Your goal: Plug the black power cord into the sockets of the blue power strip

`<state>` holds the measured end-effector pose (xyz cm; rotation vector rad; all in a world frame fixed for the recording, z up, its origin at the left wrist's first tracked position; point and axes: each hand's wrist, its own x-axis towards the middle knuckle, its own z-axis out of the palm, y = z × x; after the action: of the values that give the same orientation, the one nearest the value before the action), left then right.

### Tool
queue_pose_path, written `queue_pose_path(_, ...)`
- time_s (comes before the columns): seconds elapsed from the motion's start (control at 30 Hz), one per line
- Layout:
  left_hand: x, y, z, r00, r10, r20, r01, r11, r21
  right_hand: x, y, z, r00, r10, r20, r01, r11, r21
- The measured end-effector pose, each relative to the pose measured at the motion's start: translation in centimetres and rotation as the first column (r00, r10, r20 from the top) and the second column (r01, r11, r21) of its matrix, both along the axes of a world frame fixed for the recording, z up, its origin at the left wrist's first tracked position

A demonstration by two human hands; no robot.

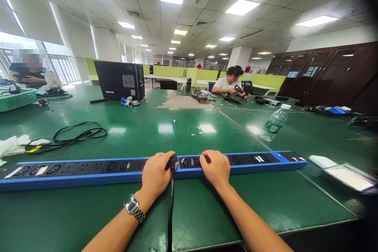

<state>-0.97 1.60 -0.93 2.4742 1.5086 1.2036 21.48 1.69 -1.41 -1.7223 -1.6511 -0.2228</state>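
Observation:
A long blue power strip [203, 172] with a row of black sockets lies across the green table in front of me. My left hand [156, 173], with a watch on its wrist, is closed around a black power plug [173, 161] over the middle of the strip. The plug's cord [170, 212] runs down toward the table's front edge. Whether the plug sits in a socket is hidden by my fingers. Just right of it, my right hand [217, 167] bends its fingers over the strip and grips it; the fingertips are partly hidden.
A coiled black cable [79, 136] lies at left by white tissue [13, 145]. A plastic bottle [274, 124] and a white tray [351, 175] are at right. Farther back stand a black computer case [115, 80], a green basket [20, 100] and two people seated at the table.

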Motion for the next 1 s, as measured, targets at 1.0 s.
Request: queue_pose_path(1.0,0.1,-0.7,0.8,0.944,0.095,-0.317,-0.126,0.989,-0.077,-13.0,3.6,7.2,0.969,0.228,-0.099,-0.232,0.686,-0.689)
